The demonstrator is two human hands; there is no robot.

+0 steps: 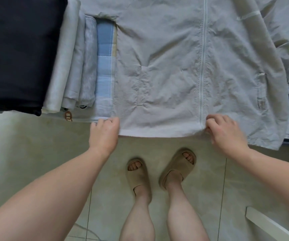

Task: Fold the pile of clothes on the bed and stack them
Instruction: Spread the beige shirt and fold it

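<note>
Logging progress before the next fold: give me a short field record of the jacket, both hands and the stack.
jacket: pale grey, spread flat, zip facing up, hem nearest the person
folded stack: left of the jacket, navy piece on top
left hand: grips the hem corner nearest the stack
right hand: pinches the hem beside the zip
plaid sheet: shows between stack and jacket

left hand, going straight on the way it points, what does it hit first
The left hand grips the jacket at its hem corner; pushed straight on, it would probably meet more jacket edge first, then the blue checked sheet.
</note>
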